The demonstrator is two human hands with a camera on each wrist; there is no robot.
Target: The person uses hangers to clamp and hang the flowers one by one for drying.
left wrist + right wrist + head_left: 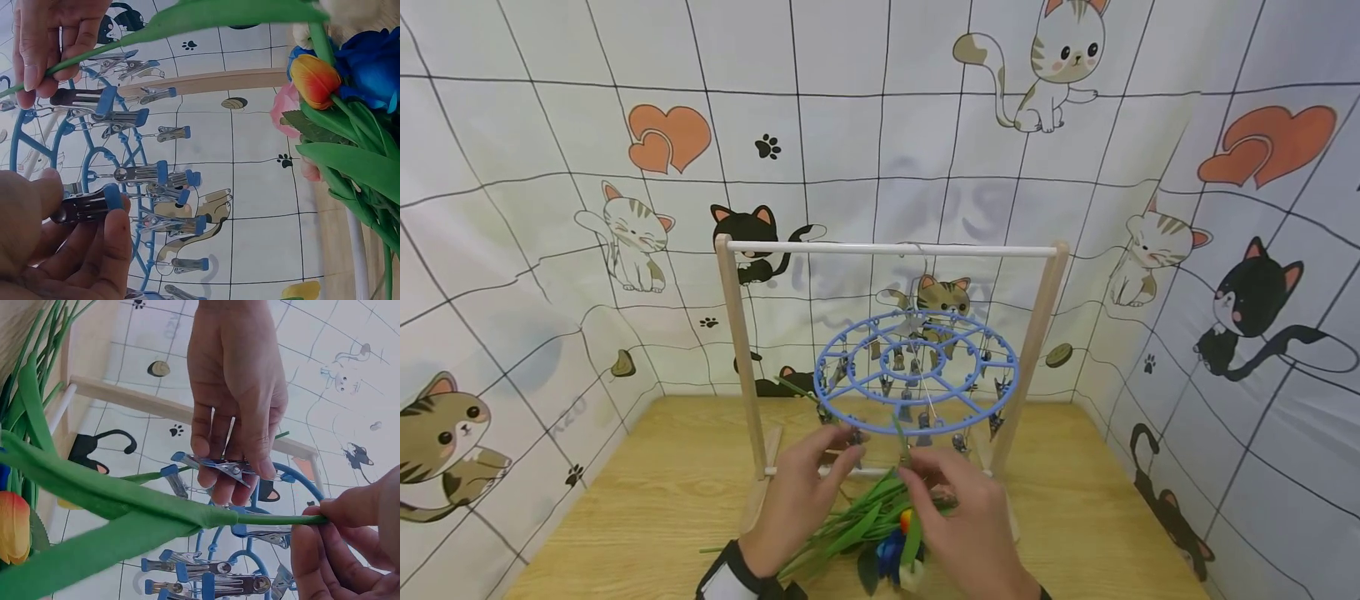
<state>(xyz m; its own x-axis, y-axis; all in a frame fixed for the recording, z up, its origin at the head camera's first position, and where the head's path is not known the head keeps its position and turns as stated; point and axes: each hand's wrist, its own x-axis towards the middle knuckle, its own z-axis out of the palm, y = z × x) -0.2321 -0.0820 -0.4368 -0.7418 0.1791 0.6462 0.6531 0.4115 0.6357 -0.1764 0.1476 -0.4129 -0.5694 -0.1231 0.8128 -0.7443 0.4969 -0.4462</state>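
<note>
clearly, the wrist views show what the head view half hides: the left hand (801,496), fingers curled, pinches a blue-tipped clip (90,205). the right hand (966,508), thumb and fingers together, pinches a green stem (269,519) near the front rim of the blue hoop (917,431); long axis near upright, bare end up, leaf (106,478) downward. the tabletop (1075,492) extends past both uprights of the wooden frame (741,358).

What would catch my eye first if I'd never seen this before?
Probably the blue round rack hanging below the white bar, hung with metal clips. In front, the left hand holds one clip while the right hand pinches a green stem near bright flowers on the table. Cartoon cats dot the backdrop behind.
</note>
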